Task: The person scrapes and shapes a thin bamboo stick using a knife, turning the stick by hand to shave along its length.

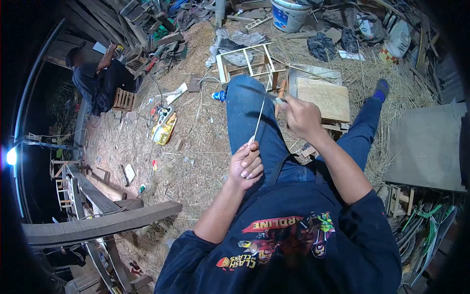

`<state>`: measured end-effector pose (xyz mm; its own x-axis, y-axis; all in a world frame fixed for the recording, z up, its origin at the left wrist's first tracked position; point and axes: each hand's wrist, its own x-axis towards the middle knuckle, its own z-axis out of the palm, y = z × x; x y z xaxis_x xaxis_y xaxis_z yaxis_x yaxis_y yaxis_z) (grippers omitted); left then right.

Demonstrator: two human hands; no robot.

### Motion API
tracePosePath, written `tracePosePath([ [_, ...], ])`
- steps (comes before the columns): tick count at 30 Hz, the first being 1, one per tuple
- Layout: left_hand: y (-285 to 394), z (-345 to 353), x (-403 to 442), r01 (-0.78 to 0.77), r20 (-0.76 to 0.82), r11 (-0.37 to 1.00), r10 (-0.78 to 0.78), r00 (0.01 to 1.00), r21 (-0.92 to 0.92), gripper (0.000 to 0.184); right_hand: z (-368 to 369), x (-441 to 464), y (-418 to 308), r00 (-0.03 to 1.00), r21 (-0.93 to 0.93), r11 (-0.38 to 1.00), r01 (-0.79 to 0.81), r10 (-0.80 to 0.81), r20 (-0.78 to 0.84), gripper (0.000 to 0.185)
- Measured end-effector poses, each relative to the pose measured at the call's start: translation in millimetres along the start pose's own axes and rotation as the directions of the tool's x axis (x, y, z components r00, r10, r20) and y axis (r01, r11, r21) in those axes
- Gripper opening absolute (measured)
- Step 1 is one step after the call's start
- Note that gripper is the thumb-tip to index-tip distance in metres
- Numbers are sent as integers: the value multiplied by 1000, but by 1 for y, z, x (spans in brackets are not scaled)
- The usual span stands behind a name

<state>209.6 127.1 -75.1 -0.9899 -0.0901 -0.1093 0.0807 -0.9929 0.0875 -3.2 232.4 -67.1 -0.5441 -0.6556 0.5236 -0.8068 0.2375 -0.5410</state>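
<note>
My left hand (247, 166) is closed around the lower end of a thin pale stick (259, 119), which points up and slightly right over my jeans. My right hand (299, 115) is closed on the handle of a knife (259, 92). The knife's dark blade reaches left from the fingers and lies across or very near the stick's upper end; whether they touch is unclear. Both hands are above my thigh, the right one higher in view.
A slatted wooden frame (247, 63) and a wooden box (323, 98) stand beyond my knees. Another person (100, 76) sits at the upper left. A beam (103, 224) crosses the lower left. A grey board (426, 147) is at the right, a bucket (289, 15) at the top.
</note>
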Motion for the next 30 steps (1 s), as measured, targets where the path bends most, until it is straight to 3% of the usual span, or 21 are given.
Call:
tracePosePath([
  [1, -1, 1, 1, -36, -36, 994, 40, 999, 103, 19, 1, 1, -2, 1000, 2, 1000, 3, -3, -1, 35],
  [2, -5, 1, 0, -63, -74, 977, 80, 994, 204, 20, 3, -4, -7, 989, 282, 948, -147, 133, 68, 38],
  [3, -8, 1, 3, -121, -106, 924, 170, 980, 363, 22, 4, -8, -12, 956, 523, 800, -293, 241, 167, 41],
  [4, -14, 4, 9, -118, -101, 924, 165, 981, 363, 22, 9, -14, -24, 934, 684, 644, -344, 312, 175, 39],
  [5, -22, 10, 16, -179, -252, 814, 368, 895, 553, 23, 6, -21, -31, 898, 692, 577, -434, 340, 279, 36],
  [6, -26, 14, 20, -182, -340, 664, 575, 744, 725, 23, 1, -27, -38, 852, 687, 507, -521, 357, 382, 34],
  [9, -18, 10, 21, -247, -208, 567, 618, 758, 786, 20, -6, -40, -62, 762, 755, 219, -618, 402, 508, 26],
  [12, -15, 8, 30, -256, -150, 474, 663, 734, 842, 18, 7, -55, -68, 806, 806, 163, -570, 301, 509, 19],
  [15, -13, 8, 37, -193, -61, 280, 697, 714, 940, 18, 10, -57, -66, 807, 811, 181, -556, 353, 474, 18],
  [18, -15, 15, 41, -196, -76, 300, 700, 710, 934, 18, 7, -57, -58, 771, 779, 188, -598, 399, 495, 18],
  [21, -13, 21, 45, -214, -22, 246, 702, 712, 945, 17, 5, -57, -57, 811, 791, 238, -564, 342, 475, 16],
  [23, -11, 24, 47, -208, -13, 231, 700, 714, 950, 17, 10, -60, -52, 852, 784, 356, -508, 339, 398, 16],
  [25, -7, 26, 51, -202, -6, 215, 697, 717, 955, 17, 6, -55, -50, 844, 790, 327, -518, 346, 410, 16],
  [26, -2, 26, 53, -221, -30, 265, 702, 712, 939, 18, 3, -54, -49, 833, 794, 296, -530, 355, 424, 16],
  [27, 3, 28, 54, -240, -56, 313, 706, 706, 919, 20, 0, -53, -45, 842, 769, 372, -520, 374, 388, 16],
  [30, 16, 37, 54, -325, -46, 327, 764, 643, 887, 20, -4, -54, -31, 825, 723, 417, -551, 407, 394, 16],
])
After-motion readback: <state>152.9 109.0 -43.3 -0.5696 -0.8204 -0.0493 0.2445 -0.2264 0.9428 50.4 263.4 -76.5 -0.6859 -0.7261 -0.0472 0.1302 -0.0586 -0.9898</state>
